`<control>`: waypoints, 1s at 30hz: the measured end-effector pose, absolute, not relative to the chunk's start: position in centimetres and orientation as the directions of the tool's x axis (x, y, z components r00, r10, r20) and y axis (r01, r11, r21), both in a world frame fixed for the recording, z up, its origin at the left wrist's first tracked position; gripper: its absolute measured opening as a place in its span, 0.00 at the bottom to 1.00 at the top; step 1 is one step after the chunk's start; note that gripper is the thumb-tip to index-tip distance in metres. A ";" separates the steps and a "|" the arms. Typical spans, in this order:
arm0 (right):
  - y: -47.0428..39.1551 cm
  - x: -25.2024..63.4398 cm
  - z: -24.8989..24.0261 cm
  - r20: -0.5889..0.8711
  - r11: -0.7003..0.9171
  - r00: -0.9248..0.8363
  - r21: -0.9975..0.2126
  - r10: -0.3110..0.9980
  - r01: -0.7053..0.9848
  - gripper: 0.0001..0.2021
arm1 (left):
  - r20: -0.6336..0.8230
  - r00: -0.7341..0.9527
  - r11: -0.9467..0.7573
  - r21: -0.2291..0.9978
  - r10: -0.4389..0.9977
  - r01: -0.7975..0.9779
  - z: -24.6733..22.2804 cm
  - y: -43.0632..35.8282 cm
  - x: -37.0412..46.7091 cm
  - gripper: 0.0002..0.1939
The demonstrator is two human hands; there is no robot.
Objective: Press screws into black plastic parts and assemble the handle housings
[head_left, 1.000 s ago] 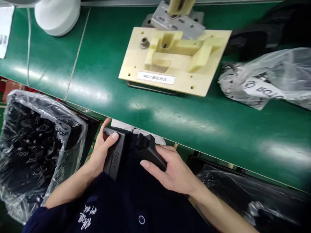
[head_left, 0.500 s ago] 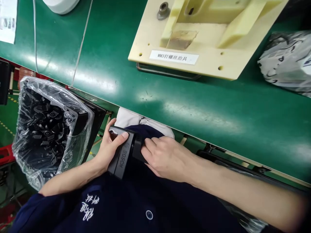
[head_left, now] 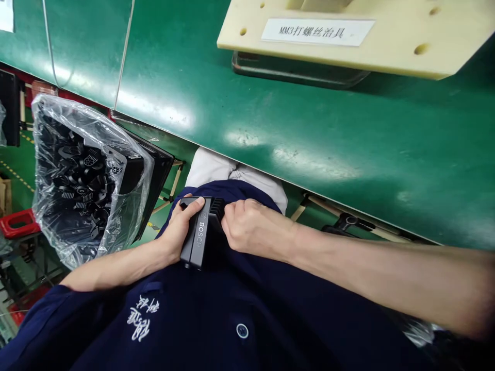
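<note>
The black BOSCH case (head_left: 198, 242) is in the air, just off the near side of the counter (head_left: 193, 93). The left hand (head_left: 174, 234) pinches it, thumb in front. The right hand (head_left: 247, 226) is curled tight and seems to pinch the ribbed black part (head_left: 217, 208) by the case. If the right hand pushes too hard, the case could slip and fall, as no counter is under it. A crooked push could scratch or crack the plastic. The curled fingers hide where the pieces meet. The cream jig (head_left: 386, 56) on the counter is cut off on top.
</note>
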State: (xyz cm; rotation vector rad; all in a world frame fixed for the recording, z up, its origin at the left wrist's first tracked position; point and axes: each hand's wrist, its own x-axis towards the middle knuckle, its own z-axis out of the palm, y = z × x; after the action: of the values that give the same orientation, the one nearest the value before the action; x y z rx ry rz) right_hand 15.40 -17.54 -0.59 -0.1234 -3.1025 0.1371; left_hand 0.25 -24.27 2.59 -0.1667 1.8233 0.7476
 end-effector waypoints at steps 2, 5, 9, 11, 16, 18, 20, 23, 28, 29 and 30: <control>-17.5 15.1 -0.4 -0.011 0.990 -0.998 -0.124 0.067 0.068 0.13 | -0.893 -0.391 0.780 0.404 0.224 -0.477 2.3 -24.6 0.3 0.30; -17.4 15.1 0.1 -0.114 0.941 -0.992 -0.327 0.051 0.086 0.07 | -0.888 -0.400 0.797 0.407 0.228 -0.447 2.2 -24.7 0.3 0.34; -17.8 15.2 0.3 -0.126 0.762 -0.979 -0.615 0.158 0.202 0.06 | -0.715 -0.526 0.709 0.653 0.460 -0.267 2.5 -24.5 0.0 0.44; -18.4 15.3 0.0 -0.092 0.730 -0.977 -0.652 0.193 0.205 0.07 | -0.657 -0.542 0.676 0.708 0.524 -0.203 2.5 -24.3 -0.3 0.47; -20.9 15.3 -1.1 -0.087 0.691 -0.981 -0.698 0.175 0.185 0.05 | -0.677 -0.505 0.710 0.685 0.536 -0.164 1.6 -24.1 -0.6 0.46; -21.4 15.3 -1.4 -0.093 0.669 -0.971 -0.710 0.220 0.220 0.06 | -0.672 -0.500 0.710 0.688 0.546 -0.151 1.3 -23.9 -0.7 0.45; -21.4 15.4 -1.5 -0.098 0.643 -0.940 -0.706 0.327 0.297 0.08 | -0.673 -0.488 0.712 0.688 0.555 -0.140 1.1 -23.7 -1.0 0.45; -20.5 15.4 -1.9 -0.096 0.566 -0.846 -0.703 0.524 0.431 0.12 | -0.689 -0.449 0.717 0.683 0.569 -0.139 1.3 -23.4 -1.4 0.47; -18.6 15.2 -2.3 -0.110 0.482 -0.795 -0.743 0.597 0.464 0.15 | -0.688 -0.441 0.705 0.692 0.577 -0.156 1.1 -23.4 -1.8 0.46; -18.4 15.1 -2.3 -0.118 0.467 -0.795 -0.755 0.595 0.461 0.15 | -0.693 -0.446 0.711 0.685 0.566 -0.162 1.1 -23.4 -1.8 0.46; -18.3 15.1 -2.2 -0.125 0.443 -0.788 -0.769 0.603 0.461 0.14 | -0.700 -0.450 0.717 0.676 0.555 -0.167 1.1 -23.4 -1.8 0.45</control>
State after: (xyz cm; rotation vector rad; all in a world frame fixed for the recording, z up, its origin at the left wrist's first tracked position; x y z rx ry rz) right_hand 15.07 -18.26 -2.20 -0.9390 -2.5232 1.2638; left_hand -1.79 -23.35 1.05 0.3013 1.8650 0.8541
